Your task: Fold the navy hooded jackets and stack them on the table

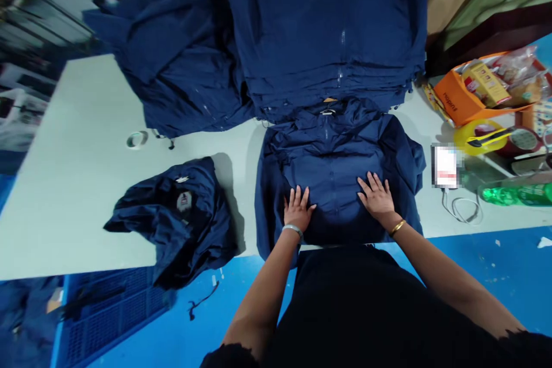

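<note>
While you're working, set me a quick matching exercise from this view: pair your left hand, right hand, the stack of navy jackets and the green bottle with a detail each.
1. Left hand
2. Right hand
3. Stack of navy jackets
4. Green plastic bottle

A. Lying on its side at the far right
B. Gold bangle at the wrist
C. Piled beyond the spread jacket
D. Silver-coloured band at the wrist

Pairs: 1-D, 2-B, 3-C, 4-A

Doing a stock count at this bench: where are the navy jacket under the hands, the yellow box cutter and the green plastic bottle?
Navy jacket [332, 175], head view, point on its front between the hands.
Yellow box cutter [489, 138], head view, point on its handle.
Green plastic bottle [517, 194], head view, point on its body.
</note>
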`<state>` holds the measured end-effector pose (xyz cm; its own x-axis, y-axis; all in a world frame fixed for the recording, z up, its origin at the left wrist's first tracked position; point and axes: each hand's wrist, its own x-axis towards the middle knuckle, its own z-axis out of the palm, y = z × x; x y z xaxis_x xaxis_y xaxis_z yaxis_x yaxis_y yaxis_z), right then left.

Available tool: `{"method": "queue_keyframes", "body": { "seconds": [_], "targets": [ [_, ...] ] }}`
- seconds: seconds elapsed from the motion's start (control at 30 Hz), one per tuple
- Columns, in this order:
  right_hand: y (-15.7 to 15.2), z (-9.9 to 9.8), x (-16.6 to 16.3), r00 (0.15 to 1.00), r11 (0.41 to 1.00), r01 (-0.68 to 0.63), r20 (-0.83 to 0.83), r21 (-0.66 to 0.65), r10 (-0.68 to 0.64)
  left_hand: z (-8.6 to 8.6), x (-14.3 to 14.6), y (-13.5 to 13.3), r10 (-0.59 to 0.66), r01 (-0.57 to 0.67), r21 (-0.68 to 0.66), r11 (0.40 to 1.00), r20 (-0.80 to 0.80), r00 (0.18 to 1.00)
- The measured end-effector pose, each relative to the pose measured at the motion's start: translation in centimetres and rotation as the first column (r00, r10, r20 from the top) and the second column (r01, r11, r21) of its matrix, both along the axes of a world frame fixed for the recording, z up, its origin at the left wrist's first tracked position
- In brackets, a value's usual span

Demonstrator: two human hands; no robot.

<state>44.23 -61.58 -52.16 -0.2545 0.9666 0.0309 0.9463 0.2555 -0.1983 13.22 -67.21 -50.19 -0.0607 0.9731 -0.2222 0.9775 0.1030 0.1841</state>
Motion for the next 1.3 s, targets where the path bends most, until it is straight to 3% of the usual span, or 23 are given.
{"method": "queue_keyframes", "body": {
  "seconds": [0.13,0.37,0.5,0.57,0.63,0.73,0.77,0.83,0.93,1.0,1.1,1.17,1.3],
  "targets": [
    [-0.7,-0.7,0.5,0.999,0.999,-0.039,0.009,0.023,0.039,-0.4,-0.3,-1.3,0.021,-0.020,-0.027,0.999,0.026,0.999],
    [-4.8,-1.1,1.4,0.999,0.997,-0.041,0.032,0.069,0.039,-0.3,1.0,-4.5,0.023,-0.022,-0.029,0.999,0.040,0.999],
    [-5.5,-1.3,1.8,0.999,0.999,-0.029,0.042,0.022,0.028,1.3,0.4,-5.8,-0.026,0.031,-0.049,0.998,0.097,0.995],
    [-5.4,-1.2,1.8,0.999,1.000,-0.009,0.039,-0.024,0.010,2.5,-0.7,-6.7,-0.058,0.051,0.059,0.997,0.125,0.990],
    [-5.2,-1.0,1.4,1.000,0.999,0.005,0.023,-0.047,-0.004,3.6,-2.1,-7.8,0.018,-0.041,0.231,0.972,0.100,0.995],
    [-5.0,-0.3,-0.1,0.998,0.998,-0.044,-0.040,-0.051,0.042,4.5,-4.5,-9.5,0.358,-0.345,0.356,0.868,0.029,0.933],
    [-5.0,-0.1,-0.7,0.995,0.995,-0.080,-0.068,-0.059,0.076,4.7,-5.3,-10.0,0.461,-0.439,0.326,0.837,0.014,0.888],
    [-5.1,0.3,-2.2,0.980,0.983,-0.160,-0.130,-0.088,0.148,4.9,-6.9,-10.7,0.573,-0.567,0.140,0.812,-0.004,0.819],
    [-5.0,1.0,-4.2,0.944,0.959,-0.258,-0.245,-0.120,0.223,5.9,-9.1,-11.4,0.602,-0.599,-0.125,0.791,-0.014,0.798],
    [-5.0,1.7,-5.2,0.906,0.940,-0.312,-0.344,-0.142,0.249,7.3,-10.3,-11.6,0.608,-0.607,-0.135,0.784,-0.032,0.793],
    [-5.2,3.5,-6.1,0.810,0.889,-0.400,-0.540,-0.223,0.228,10.7,-11.3,-11.2,0.637,-0.640,-0.016,0.768,-0.080,0.767],
    [-5.5,5.2,-6.7,0.711,0.816,-0.479,-0.687,-0.323,0.146,13.4,-11.0,-10.1,0.626,-0.621,0.079,0.780,-0.091,0.774],
    [-6.4,8.3,-8.3,0.443,0.547,-0.692,-0.875,-0.471,-0.193,17.6,-6.7,-6.2,0.421,-0.432,0.140,0.891,0.101,0.902]
  ]
}}
